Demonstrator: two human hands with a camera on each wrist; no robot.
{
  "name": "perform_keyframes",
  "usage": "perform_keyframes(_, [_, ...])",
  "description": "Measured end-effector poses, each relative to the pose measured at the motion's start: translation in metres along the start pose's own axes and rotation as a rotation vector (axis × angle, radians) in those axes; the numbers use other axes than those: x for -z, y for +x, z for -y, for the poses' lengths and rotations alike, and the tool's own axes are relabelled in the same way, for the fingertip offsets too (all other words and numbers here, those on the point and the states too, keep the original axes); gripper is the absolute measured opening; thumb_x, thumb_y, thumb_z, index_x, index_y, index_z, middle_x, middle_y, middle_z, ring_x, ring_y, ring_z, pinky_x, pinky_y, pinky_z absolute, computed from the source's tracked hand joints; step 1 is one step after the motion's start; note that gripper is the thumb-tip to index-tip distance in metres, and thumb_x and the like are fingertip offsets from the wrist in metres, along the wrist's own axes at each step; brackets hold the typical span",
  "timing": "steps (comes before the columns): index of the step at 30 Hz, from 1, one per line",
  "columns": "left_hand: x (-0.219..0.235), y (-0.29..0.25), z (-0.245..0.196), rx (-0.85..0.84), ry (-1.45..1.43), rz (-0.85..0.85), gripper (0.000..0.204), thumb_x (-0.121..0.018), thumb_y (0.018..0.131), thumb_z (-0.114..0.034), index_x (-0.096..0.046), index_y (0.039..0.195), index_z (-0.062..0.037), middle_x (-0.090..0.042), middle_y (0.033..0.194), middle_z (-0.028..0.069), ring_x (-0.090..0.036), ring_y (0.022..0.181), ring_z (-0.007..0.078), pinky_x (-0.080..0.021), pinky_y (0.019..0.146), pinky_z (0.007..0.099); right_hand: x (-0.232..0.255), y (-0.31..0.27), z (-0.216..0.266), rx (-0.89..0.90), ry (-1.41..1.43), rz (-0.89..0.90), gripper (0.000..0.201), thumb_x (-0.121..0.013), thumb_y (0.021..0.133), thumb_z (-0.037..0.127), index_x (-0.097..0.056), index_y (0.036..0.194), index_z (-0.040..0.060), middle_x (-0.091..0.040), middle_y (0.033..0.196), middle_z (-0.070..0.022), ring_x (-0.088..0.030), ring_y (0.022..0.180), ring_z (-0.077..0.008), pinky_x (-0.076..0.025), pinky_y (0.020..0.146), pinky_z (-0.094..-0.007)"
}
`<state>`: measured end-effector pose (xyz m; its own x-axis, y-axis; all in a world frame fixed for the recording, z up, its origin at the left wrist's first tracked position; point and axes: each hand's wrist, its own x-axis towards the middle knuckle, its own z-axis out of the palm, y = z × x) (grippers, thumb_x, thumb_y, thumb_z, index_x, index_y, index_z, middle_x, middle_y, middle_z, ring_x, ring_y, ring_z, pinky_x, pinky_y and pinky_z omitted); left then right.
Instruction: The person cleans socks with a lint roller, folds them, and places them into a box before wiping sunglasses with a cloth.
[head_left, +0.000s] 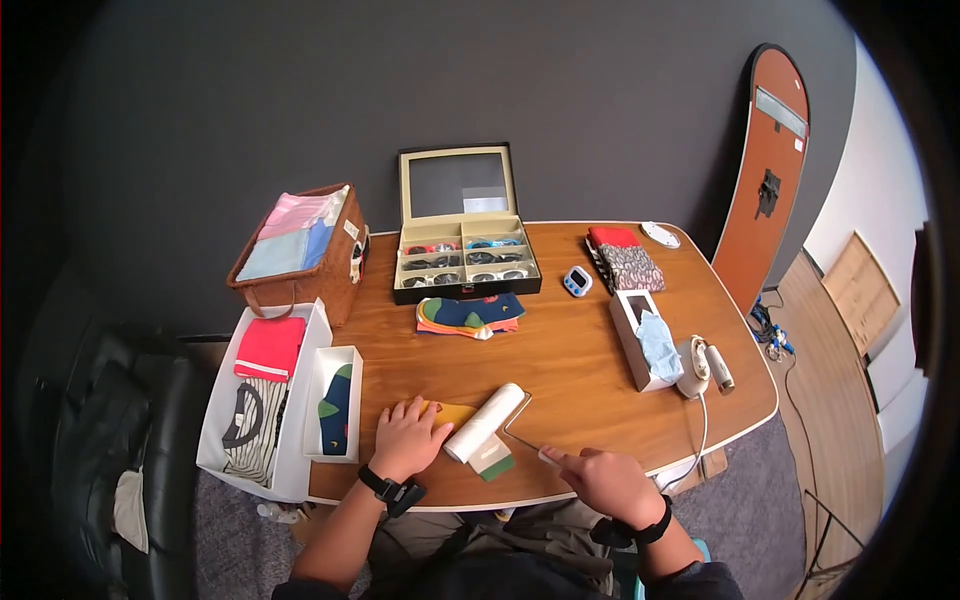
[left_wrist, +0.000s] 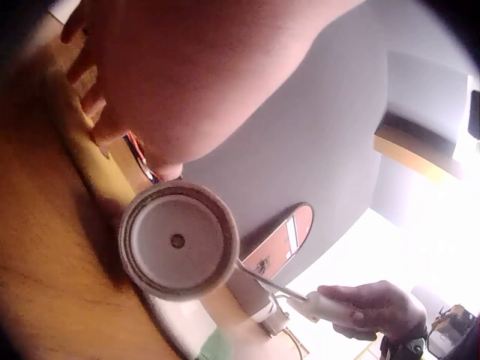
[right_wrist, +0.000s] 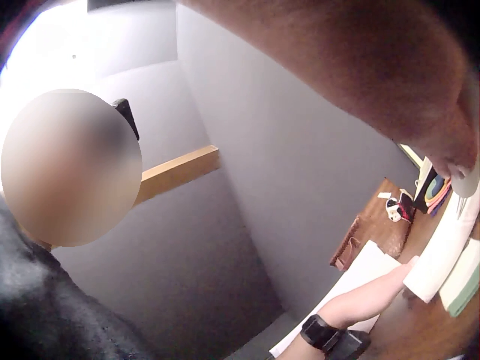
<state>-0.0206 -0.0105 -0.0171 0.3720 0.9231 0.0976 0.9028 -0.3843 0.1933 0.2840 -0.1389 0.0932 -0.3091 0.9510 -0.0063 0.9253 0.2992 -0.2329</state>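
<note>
My right hand [head_left: 612, 486] grips the handle of a white lint roller [head_left: 485, 422], whose bent wire runs from the handle to the sticky roll. The roll lies across a flat, sock-like piece of yellow fabric [head_left: 453, 413], covering its middle; a pale, green-ended part [head_left: 490, 458] sticks out on the near side. My left hand [head_left: 408, 440] rests on the yellow end, fingers spread, just left of the roll. In the left wrist view, the roll's round end [left_wrist: 178, 240] fills the middle, with the left fingers pressing the fabric behind it.
Left stand a white box of folded clothes [head_left: 212, 440], a small white box [head_left: 312, 440] with a sock, and a wicker basket [head_left: 335, 255]. An eyeglass case [head_left: 468, 292] sits behind folded socks [head_left: 470, 315]. A tissue-type box [head_left: 626, 335] and corded white device [head_left: 693, 368] are right.
</note>
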Motion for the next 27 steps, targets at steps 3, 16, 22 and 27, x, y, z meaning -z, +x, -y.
perform_keyframes(3, [0.014, -0.013, -0.004, 0.081, 0.046, -0.006, 0.053, -0.050, 0.099, -0.051, -0.066, 0.130, -0.0106, -0.066, 0.120, 0.0161, -0.059, 0.115, 0.0357, -0.040, 0.101, 0.0503, -0.004, 0.013, -0.006, 0.030, 0.016, -0.044, 0.044, -0.065, 0.092, 0.020, -0.063, 0.136, 0.0261, -0.065, 0.074, -0.0120, -0.067, 0.065, -0.0321, -0.055, 0.057, -0.0436])
perform_keyframes(16, [0.006, -0.012, 0.016, 0.112, -0.267, -0.292, 0.021, -0.069, 0.087, -0.013, -0.071, 0.106, -0.0047, -0.066, 0.106, 0.0126, -0.061, 0.108, 0.0329, -0.049, 0.091, 0.0456, 0.003, 0.039, -0.027, 0.110, 0.194, -0.062, 0.044, -0.067, 0.093, 0.024, -0.064, 0.136, 0.0307, -0.066, 0.078, -0.0117, -0.065, 0.068, -0.0347, -0.053, 0.063, -0.0436])
perform_keyframes(22, [-0.011, -0.029, 0.031, -0.017, -0.260, -0.225, 0.032, -0.064, 0.093, -0.013, -0.068, 0.124, -0.0087, -0.059, 0.135, 0.0195, -0.052, 0.130, 0.0380, -0.044, 0.107, 0.0466, -0.027, 0.077, -0.050, 0.232, 0.287, 0.041, 0.041, -0.067, 0.093, 0.026, -0.066, 0.134, 0.0308, -0.071, 0.087, -0.0158, -0.064, 0.072, -0.0366, -0.053, 0.067, -0.0426])
perform_keyframes(27, [-0.025, -0.035, 0.039, -0.031, -0.253, -0.208, 0.036, -0.057, 0.098, -0.016, -0.063, 0.133, -0.0096, -0.051, 0.145, 0.0216, -0.043, 0.139, 0.0386, -0.036, 0.115, 0.0474, -0.032, 0.086, -0.056, 0.174, 0.335, 0.174, 0.039, -0.068, 0.094, 0.025, -0.067, 0.133, 0.0266, -0.071, 0.089, -0.0181, -0.065, 0.076, -0.0378, -0.052, 0.068, -0.0420])
